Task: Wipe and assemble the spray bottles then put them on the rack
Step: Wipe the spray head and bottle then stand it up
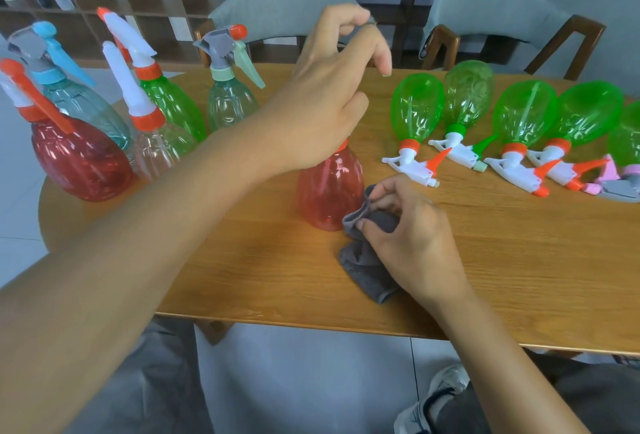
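Right hand (412, 236), nearest: pinches grey cloth (367, 260) between thumb and fingers, cloth touching lower right side of red bottle (329, 191). Bottle upright at table (485, 277) centre, long axis vertical, between both hands. Left hand (332, 101) over its neck; fingers loosely curled, grip hidden, cannot tell. Judgement: right hand better placed to wipe. Green bottles (519, 114) lie beyond right, finished bottles (83, 156) stand left. No legible writing.

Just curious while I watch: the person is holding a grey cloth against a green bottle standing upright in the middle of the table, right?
Not quite: the head view shows the upright bottle is red, not green. The right hand does hold the grey cloth against it, mid-table.
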A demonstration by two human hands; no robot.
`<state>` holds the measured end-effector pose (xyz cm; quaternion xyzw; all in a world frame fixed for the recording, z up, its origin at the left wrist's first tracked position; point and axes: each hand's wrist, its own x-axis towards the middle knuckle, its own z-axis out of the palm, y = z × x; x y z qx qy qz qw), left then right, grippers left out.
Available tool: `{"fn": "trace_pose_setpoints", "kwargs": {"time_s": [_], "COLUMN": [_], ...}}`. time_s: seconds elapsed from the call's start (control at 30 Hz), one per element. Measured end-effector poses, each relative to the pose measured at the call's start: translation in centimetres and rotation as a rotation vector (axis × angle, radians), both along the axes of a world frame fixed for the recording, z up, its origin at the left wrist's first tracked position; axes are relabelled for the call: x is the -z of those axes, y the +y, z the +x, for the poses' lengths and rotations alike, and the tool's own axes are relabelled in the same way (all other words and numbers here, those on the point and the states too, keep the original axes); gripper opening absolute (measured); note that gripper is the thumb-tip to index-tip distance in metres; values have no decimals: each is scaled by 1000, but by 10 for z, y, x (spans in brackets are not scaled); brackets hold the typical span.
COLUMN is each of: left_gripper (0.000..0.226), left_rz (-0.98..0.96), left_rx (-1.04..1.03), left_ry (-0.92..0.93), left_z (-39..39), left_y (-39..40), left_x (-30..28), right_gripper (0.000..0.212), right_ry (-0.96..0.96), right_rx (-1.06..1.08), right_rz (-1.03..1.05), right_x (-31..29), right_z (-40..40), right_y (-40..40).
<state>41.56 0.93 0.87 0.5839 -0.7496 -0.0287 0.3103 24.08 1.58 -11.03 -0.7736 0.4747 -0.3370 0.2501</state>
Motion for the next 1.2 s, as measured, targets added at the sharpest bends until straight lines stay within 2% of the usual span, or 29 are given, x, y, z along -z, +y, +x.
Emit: {"fn": "trace_pose_setpoints", "kwargs": {"time_s": [0.17,0.4,0.67,0.73,0.93,1.03,1.1,1.2], "left_gripper": [49,42,39,37,32,31,31,32], "left_rz": [131,190,108,90,55,45,42,46], "left_rx": [30,-18,-60,-60,-64,-53,-51,-45], "left_ry": [60,192,194,170,167,169,168,166], "left_z": [3,-4,-10,-10,-8,-7,-6,-7], "left_y": [4,2,4,3,1,1,1,-1], "left_x": [-6,-6,2,3,4,4,4,4], "right_gripper": [38,35,35,34,34,17,12,14], "right_ry": [-97,-284,-331,-303,-143,-159,-183,-270], "right_rx": [21,42,40,26,81,42,7,46], "right_rz": [3,-91,-206,-272,-647,-761,-748,-582], "right_x": [-7,-19,-31,-30,-13,-6,-5,-8], "right_z": [0,9,22,24,30,28,26,27], "right_y": [0,5,7,8,10,11,10,9]}}
